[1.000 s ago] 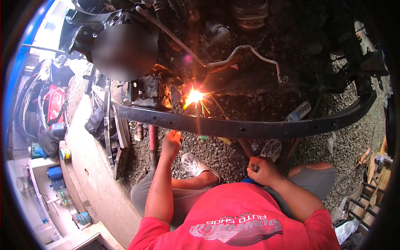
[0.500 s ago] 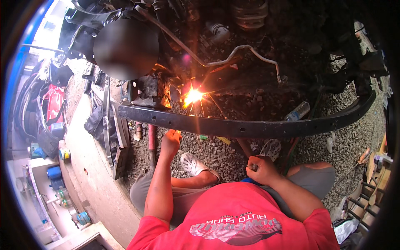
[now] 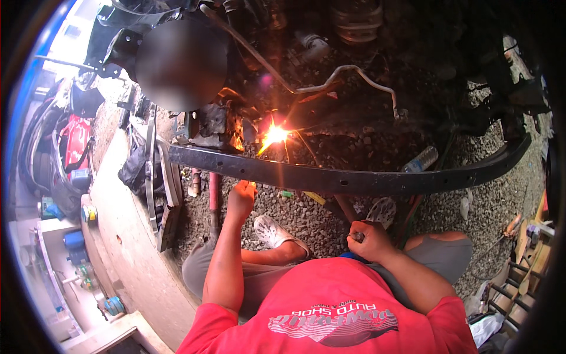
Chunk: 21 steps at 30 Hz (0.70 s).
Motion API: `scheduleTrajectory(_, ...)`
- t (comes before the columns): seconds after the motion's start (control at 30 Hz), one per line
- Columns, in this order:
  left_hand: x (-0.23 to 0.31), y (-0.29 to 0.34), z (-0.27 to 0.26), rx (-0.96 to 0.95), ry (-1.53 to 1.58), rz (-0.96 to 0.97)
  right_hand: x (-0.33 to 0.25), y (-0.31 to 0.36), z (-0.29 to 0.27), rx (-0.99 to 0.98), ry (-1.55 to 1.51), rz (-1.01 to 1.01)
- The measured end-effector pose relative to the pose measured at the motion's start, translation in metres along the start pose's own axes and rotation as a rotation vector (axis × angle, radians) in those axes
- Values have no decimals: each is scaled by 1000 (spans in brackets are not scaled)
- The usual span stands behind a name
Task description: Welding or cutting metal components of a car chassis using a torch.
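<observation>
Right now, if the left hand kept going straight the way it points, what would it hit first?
Probably the long black metal bar. The left hand is raised just below it, pointing up toward the bright sparks beyond. Depth is hard to judge here.

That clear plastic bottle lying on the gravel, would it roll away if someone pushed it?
Probably only a little. The clear plastic bottle lies on its side, so its round body could roll, but the rough grey gravel would likely stop it quickly. It looks thin-walled, so it is probably light and squashy.
</observation>
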<state>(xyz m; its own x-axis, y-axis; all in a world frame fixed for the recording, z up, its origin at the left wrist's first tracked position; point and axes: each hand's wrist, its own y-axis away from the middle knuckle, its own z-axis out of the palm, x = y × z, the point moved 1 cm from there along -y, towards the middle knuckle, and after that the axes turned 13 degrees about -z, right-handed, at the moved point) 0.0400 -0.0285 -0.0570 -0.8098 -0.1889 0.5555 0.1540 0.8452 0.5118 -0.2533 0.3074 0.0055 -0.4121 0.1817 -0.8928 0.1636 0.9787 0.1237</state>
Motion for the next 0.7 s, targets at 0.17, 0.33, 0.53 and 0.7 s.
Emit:
scheduleTrajectory(0.17,-10,-4,-1,58,9,87,-3,-2,1,-4,-12,12)
scheduleTrajectory(0.33,4,-2,0,-12,7,-12,-5,-2,-3,-8,2,15)
scheduleTrajectory(0.53,6,1,-2,9,0,-12,-4,-2,-1,3,-10,4)
scheduleTrajectory(0.7,9,1,-3,10,-39,-13,-2,0,0,-17,-14,23)
